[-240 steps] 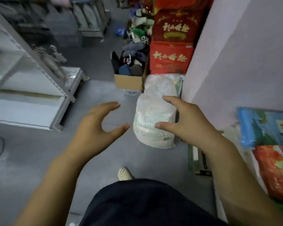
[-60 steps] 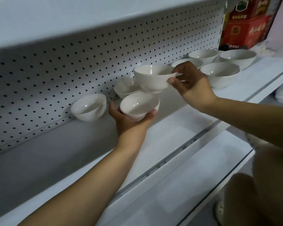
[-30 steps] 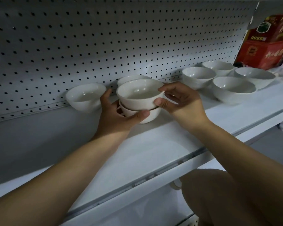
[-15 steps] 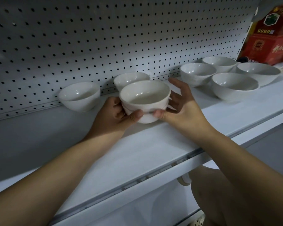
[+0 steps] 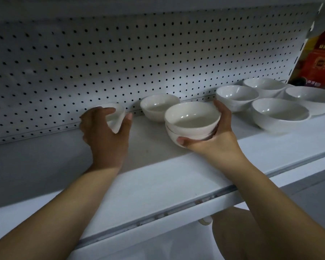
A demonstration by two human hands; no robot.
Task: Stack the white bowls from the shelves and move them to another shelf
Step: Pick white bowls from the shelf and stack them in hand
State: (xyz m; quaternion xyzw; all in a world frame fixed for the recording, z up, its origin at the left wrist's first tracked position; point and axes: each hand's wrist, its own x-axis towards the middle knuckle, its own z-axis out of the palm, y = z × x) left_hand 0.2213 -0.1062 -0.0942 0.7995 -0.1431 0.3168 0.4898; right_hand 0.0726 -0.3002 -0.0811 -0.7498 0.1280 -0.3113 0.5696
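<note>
Against the pegboard (image 5: 139, 53) at the left, the left hand (image 5: 105, 136) gripped a tilted small white bowl (image 5: 117, 117). Its fingers curled over the rim and its thumb pressed the near wall, probably to lift the bowl for stacking. A single bowl (image 5: 158, 107) stood just behind the two-bowl stack (image 5: 191, 122). The right hand (image 5: 219, 139) cupped this at the shelf (image 5: 158, 184), thumb in front and fingers behind, likely steadying it. Farther right stood four more bowls (image 5: 280, 115).

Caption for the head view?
Right hand holds two stacked white bowls; left hand grips another bowl by the pegboard.
</note>
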